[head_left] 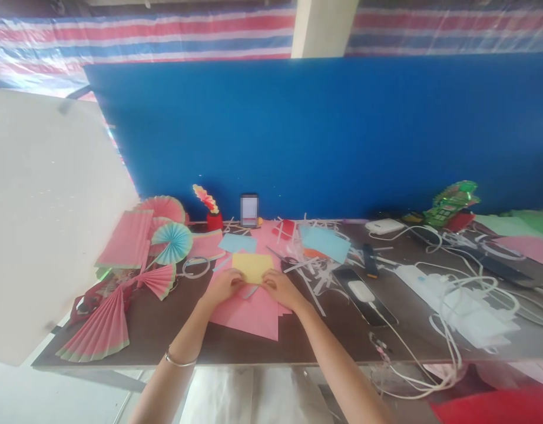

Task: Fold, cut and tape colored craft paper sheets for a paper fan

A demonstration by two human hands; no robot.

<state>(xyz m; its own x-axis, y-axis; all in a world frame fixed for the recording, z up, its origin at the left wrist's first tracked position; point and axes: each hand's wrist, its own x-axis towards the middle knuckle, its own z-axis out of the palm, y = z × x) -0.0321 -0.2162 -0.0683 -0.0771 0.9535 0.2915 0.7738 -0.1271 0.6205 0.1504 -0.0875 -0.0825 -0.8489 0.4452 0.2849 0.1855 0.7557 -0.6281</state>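
Note:
A small rectangle of yellow paper point(252, 268) is held between my two hands over a sheet of pink paper point(249, 318). My left hand point(226, 285) pinches its lower left corner, fingers curled in. At the lower right corner my right hand point(278, 287) grips it the same way. Just below the yellow paper, a narrow greyish strip point(250, 291) lies on the pink sheet. A light blue paper piece point(237, 243) rests behind it, and a larger blue piece point(327, 244) is to the right among white paper strips point(318, 280).
Pleated pink paper fans point(106, 327) and a blue paper rosette point(172, 242) crowd the left side. To the right lie a black phone point(366, 297), a power bank point(384, 226) and tangled white cables point(452, 341). A lit screen point(249, 211) stands against the blue panel point(298, 135).

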